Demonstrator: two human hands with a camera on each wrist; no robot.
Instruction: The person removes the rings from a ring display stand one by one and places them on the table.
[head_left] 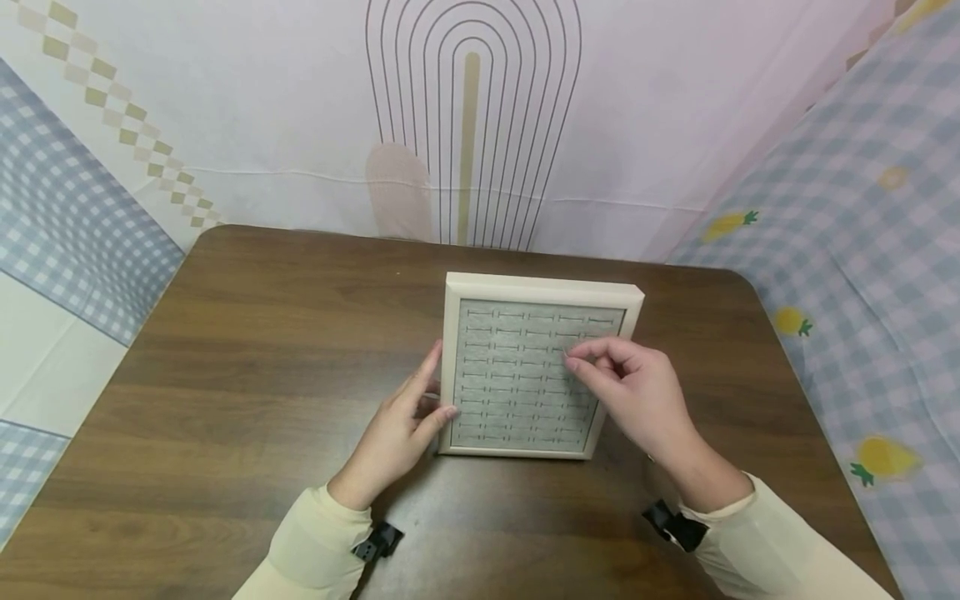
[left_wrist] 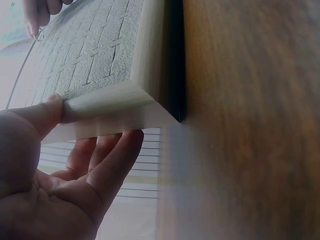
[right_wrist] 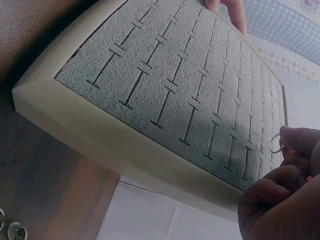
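Observation:
A ring display board (head_left: 517, 383) with a pale wooden frame stands tilted on the table, its grey fuzzy panel cut with rows of short slits. My left hand (head_left: 397, 437) grips the frame's left side, thumb on the front edge and fingers against the side, as the left wrist view shows. With thumb and forefinger, my right hand (head_left: 637, 387) pinches a thin ring (right_wrist: 275, 143) close to the panel's right half. The slits that show hold no rings.
Small rings (right_wrist: 17, 231) lie at the lower left of the right wrist view. The brown wooden table (head_left: 300, 333) meets a white patterned cloth (head_left: 285, 108) at the back. A blue checked cloth (head_left: 877, 275) hangs to the right.

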